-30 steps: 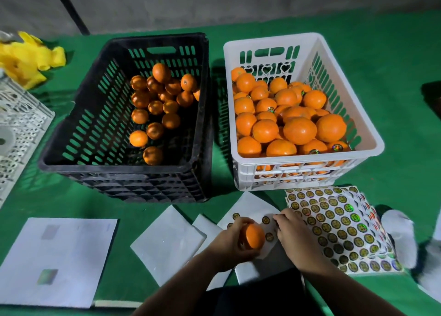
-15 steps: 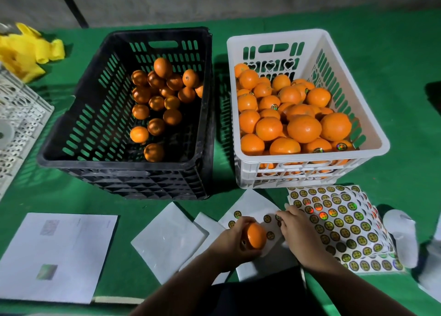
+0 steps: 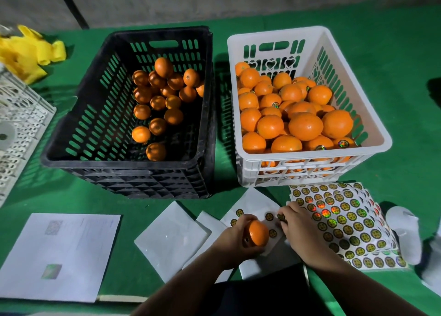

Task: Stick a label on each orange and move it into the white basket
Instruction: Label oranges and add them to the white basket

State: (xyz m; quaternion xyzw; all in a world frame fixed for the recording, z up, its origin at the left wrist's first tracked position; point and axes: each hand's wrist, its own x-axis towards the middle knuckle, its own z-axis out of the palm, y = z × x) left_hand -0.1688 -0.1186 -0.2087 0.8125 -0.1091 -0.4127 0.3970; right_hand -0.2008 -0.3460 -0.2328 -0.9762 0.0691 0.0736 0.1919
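I see the left hand gripping an orange — the right hand's fingertips on a label sheet, white basket behind.

Both forearms reach in from the bottom edge, angled toward each other. The left hand is cupped with its fingers curled round an orange, thumb side toward the camera. The right hand lies palm down just beside it, fingertips bent and pinching at a label sheet.

crate left of basket, sticker sheets in front
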